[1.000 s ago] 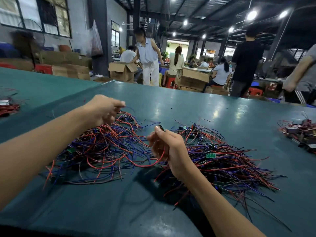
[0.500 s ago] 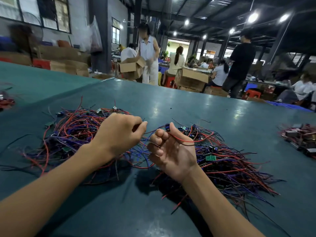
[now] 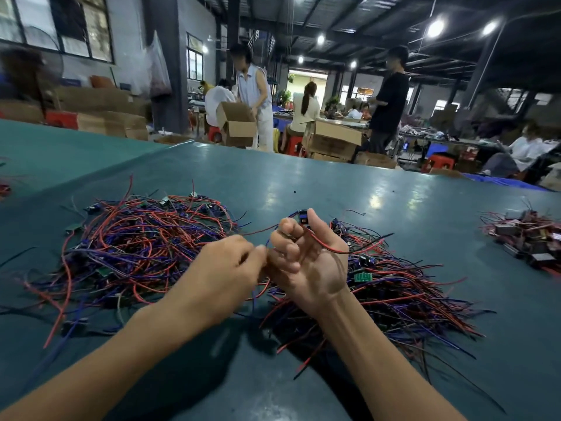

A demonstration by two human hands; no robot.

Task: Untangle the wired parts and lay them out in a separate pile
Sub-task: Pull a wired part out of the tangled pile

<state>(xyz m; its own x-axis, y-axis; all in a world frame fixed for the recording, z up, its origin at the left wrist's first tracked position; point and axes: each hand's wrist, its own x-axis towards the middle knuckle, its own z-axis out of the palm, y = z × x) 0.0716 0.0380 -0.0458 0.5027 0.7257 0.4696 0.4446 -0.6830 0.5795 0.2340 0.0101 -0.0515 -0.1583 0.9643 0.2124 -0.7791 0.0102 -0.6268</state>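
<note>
Bright ceiling lamps (image 3: 435, 28) at one o'clock shine on the glossy teal worktop (image 3: 303, 183). The left hand (image 3: 221, 268) is blurry.

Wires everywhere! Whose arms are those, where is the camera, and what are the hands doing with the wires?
The camera sits on a person's head and looks down, so the arms are that person's own. The right hand holds one wired part, a small piece with red and blue wires. The left hand is blurred and seems to pinch one of its wires. On the green table lie two heaps of red and blue wires, a left pile and a right pile.
</note>
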